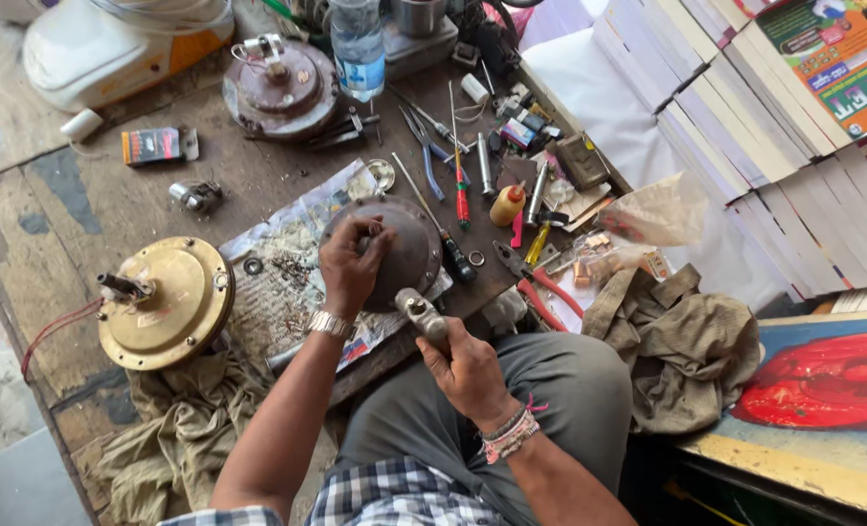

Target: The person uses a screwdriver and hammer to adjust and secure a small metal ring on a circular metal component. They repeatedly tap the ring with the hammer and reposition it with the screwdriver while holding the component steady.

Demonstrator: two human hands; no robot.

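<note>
Steadying domed metal cover (409, 255) with left hand (350, 265), fingers pressed on top; right hand (467, 368) clenched around hammer (424, 317), poised for careful tap.

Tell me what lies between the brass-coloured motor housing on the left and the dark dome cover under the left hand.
In the head view, between the brass housing and the dark dome cover lies crumpled newspaper with a small washer.
</note>
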